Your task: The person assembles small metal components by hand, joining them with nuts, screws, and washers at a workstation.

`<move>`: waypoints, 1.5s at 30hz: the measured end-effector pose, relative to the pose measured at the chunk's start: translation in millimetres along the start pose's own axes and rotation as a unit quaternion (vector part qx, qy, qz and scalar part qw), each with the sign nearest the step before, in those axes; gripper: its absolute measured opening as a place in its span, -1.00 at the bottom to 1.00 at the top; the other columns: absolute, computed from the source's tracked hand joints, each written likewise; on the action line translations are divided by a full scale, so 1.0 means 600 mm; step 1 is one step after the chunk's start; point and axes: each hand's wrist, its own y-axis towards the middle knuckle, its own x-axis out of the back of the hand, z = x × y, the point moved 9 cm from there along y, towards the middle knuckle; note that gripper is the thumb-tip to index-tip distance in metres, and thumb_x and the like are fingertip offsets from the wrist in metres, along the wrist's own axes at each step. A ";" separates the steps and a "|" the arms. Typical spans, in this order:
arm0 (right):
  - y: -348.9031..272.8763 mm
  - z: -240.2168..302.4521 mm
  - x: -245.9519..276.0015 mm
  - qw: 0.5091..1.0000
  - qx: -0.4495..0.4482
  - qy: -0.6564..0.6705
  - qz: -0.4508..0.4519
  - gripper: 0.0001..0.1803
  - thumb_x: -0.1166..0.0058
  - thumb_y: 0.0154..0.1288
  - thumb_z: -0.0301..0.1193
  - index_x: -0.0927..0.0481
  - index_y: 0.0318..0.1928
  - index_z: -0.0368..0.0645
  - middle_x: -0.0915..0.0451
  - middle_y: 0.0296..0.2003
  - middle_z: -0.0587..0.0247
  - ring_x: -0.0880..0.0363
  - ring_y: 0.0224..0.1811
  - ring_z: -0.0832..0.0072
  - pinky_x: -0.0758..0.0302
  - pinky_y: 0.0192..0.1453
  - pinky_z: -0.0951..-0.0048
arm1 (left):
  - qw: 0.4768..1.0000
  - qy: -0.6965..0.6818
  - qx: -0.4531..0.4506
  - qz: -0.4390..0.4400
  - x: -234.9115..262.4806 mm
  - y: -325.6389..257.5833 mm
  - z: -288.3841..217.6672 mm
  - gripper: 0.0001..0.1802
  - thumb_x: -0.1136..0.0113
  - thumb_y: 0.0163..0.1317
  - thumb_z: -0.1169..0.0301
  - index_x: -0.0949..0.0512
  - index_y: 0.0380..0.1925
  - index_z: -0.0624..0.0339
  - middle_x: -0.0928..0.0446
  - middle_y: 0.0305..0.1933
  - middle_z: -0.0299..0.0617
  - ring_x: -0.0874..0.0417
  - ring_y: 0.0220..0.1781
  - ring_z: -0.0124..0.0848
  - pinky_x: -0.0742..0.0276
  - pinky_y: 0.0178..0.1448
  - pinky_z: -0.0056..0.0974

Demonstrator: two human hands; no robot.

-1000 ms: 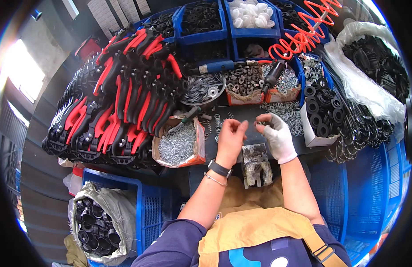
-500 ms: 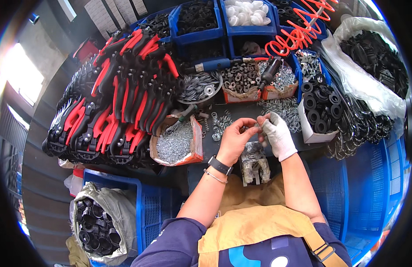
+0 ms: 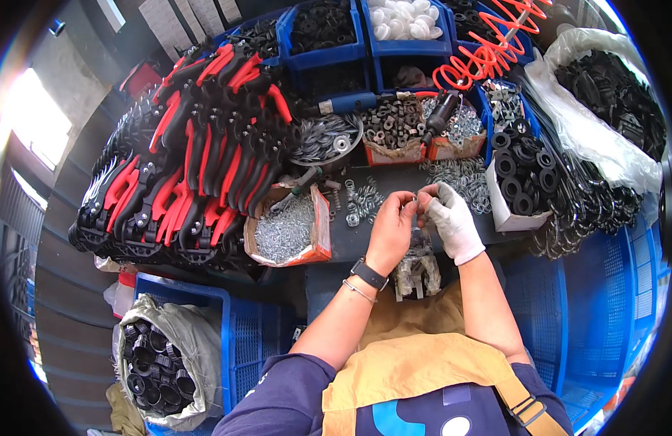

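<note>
Piece pinched above grey block

My bare left hand gripped it, mostly hidden, between thumb and forefinger; my gloved right hand curled close beside, its grip something I couldn't tell. Loose springs lay just beyond on the dark bench. Farther off hung printed sheets, too small to read.

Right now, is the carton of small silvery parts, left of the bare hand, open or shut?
Open: no lid covers the carton, and the silvery parts lie exposed inside it.
</note>
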 end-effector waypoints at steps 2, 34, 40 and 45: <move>0.002 0.009 0.002 0.997 0.030 -0.070 -0.007 -0.74 -0.15 0.31 -0.28 -0.51 -0.17 -0.22 -0.54 -0.47 0.27 -0.56 -0.51 0.56 -0.43 -0.47 0.54 | 1.000 -0.024 0.016 -0.002 -0.003 0.001 0.009 -0.76 -0.02 0.43 0.38 -0.46 -0.08 0.36 -0.59 -0.15 -0.04 -0.60 -0.16 -0.34 -0.50 -0.06 -0.28; 0.006 0.129 0.120 0.912 0.159 -0.350 -0.140 -0.83 -0.17 0.16 -0.44 -0.58 -0.27 -0.28 -0.57 -0.32 0.09 -0.60 -0.34 0.37 -0.51 -0.20 0.39 | 0.809 -0.476 0.270 0.214 -0.157 0.070 0.007 -0.80 -0.03 0.34 0.52 -0.46 -0.04 0.15 -0.58 -0.20 -0.26 -0.54 -0.37 -0.55 -0.48 -0.38 -0.48; 0.019 0.150 0.116 0.930 0.211 -0.282 -0.104 -0.78 -0.12 0.10 -0.62 -0.56 -0.19 -0.24 -0.55 -0.29 0.10 -0.58 -0.19 0.27 -0.52 -0.10 0.34 | 0.930 -0.288 0.165 0.158 -0.143 0.108 -0.005 -0.77 0.00 0.45 0.23 -0.46 -0.17 0.16 -0.55 -0.31 -0.31 -0.48 -0.46 -0.61 -0.40 -0.47 -0.51; -0.028 0.211 0.041 0.737 0.453 -0.501 0.014 -0.68 -0.08 -0.07 -0.73 -0.55 -0.22 -0.21 -0.54 -0.26 0.14 -0.55 -0.17 0.11 -0.53 -0.06 0.29 | 0.845 -0.375 0.314 0.215 -0.181 0.129 0.015 -0.66 0.11 0.47 0.08 -0.39 -0.37 0.05 -0.25 -0.66 -0.47 -0.18 -0.72 -0.65 -0.01 -0.71 -0.51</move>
